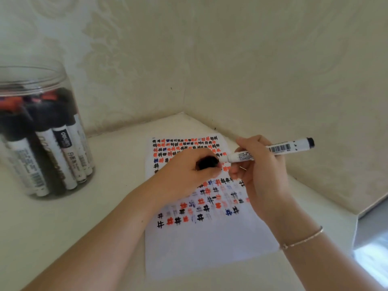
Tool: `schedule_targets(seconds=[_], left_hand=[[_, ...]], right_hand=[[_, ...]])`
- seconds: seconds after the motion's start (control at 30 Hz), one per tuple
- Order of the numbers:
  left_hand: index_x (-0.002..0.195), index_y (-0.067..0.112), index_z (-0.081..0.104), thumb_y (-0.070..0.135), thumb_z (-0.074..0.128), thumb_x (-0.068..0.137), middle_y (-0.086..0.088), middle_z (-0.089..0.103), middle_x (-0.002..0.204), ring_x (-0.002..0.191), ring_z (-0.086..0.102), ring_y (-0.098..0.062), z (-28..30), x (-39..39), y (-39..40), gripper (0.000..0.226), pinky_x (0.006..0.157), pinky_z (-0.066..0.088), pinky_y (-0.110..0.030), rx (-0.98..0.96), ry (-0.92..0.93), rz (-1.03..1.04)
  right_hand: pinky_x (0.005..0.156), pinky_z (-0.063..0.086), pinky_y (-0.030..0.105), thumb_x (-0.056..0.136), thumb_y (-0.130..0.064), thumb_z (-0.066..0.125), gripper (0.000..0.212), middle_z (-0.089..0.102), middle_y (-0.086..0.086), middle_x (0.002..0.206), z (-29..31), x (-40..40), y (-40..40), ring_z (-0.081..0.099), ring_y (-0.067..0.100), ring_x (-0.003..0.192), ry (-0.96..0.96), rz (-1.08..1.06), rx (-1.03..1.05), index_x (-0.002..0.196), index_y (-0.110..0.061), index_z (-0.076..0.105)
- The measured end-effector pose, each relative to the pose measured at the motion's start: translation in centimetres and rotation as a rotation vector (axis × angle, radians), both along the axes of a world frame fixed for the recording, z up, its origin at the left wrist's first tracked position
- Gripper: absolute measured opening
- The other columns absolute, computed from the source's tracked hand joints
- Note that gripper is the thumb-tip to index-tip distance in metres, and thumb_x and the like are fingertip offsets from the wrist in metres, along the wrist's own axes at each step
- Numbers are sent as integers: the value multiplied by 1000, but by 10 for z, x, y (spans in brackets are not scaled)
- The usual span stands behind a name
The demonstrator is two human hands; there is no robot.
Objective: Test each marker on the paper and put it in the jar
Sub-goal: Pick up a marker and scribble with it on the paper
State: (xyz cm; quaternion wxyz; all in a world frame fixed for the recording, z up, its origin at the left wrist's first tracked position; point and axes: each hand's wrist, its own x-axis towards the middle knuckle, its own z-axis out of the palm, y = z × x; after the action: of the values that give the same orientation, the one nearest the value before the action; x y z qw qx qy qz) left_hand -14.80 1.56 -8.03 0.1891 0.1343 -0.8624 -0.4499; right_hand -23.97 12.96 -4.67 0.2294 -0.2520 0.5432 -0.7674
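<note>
A white marker (270,149) with a barcode label lies almost level in my right hand (261,175), its dark end pointing right. Just left of the marker's front end, my left hand (184,175) is closed around the black cap (206,162). Cap and marker meet above the middle of the paper (201,244), a white sheet filled with rows of black, red and blue hash marks on its upper part. The clear plastic jar (39,131) stands open at the far left and holds several white markers with black and red caps.
The paper lies on a white surface (84,217) that ends in a corner between two cream patterned walls (231,59). At the lower right the surface's edge (357,215) drops off to a grey area. A thin bracelet circles my right wrist.
</note>
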Motion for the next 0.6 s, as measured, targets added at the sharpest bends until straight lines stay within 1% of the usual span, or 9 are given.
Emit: schedule_targets(seconds=[0.03,0.07,0.13,0.2,0.27,0.4,0.47,0.57,0.6], left_hand=[[93,26,66,29,63,90,-1,66,79,72,62,-24,1,0,0,6,67,52,-39,9,4,-3],[94,25,66,29,63,90,-4,67,82,76,63,-27,2,0,1,7,72,52,-43,11,6,-5],[96,23,67,28,63,90,-6,67,84,79,63,-27,4,1,2,9,76,53,-47,6,3,-15],[95,24,68,30,61,92,-6,68,84,77,62,-26,4,2,4,9,76,52,-46,-5,8,-32],[95,25,68,28,61,92,-7,66,80,72,59,-27,5,4,6,9,70,50,-44,0,41,-33],[93,23,68,34,60,91,-10,62,77,65,53,-25,10,9,10,14,68,47,-40,79,125,-26],[95,24,69,37,57,91,-8,63,78,70,57,-24,10,9,10,18,70,48,-34,131,123,-35],[101,28,69,34,57,91,16,62,67,68,59,4,11,8,9,16,68,44,-10,187,73,-49],[102,27,69,32,59,90,19,63,65,67,59,7,12,7,8,16,69,42,-6,210,57,-65]], right_hand=[[40,38,25,90,0,53,27,53,5,46,-1,0,-1,44,17,37,6,-12,8,66,-8,44],[40,38,25,90,0,53,26,54,5,46,-2,0,-3,44,16,36,10,-19,17,67,-8,44],[40,39,26,89,-1,55,23,56,6,47,-5,0,-7,45,16,37,18,-19,55,70,-8,44],[40,40,26,88,-4,59,24,57,6,50,-8,0,-11,45,16,38,51,-26,125,70,-8,44],[39,36,24,86,-8,64,30,52,3,49,-9,-1,-13,40,15,40,87,-51,182,65,-11,43],[40,30,21,83,-10,68,31,42,0,50,-6,-6,-14,31,12,45,69,-28,181,63,-13,44],[42,30,22,82,-11,70,34,41,0,50,-7,-7,-13,31,13,46,58,-24,167,60,-14,44],[44,30,25,82,-10,70,40,43,-3,46,-8,-6,-13,32,12,43,32,-42,116,51,-16,45],[44,31,26,83,-9,69,41,45,-3,45,-8,-6,-13,33,12,42,26,-53,97,50,-16,46]])
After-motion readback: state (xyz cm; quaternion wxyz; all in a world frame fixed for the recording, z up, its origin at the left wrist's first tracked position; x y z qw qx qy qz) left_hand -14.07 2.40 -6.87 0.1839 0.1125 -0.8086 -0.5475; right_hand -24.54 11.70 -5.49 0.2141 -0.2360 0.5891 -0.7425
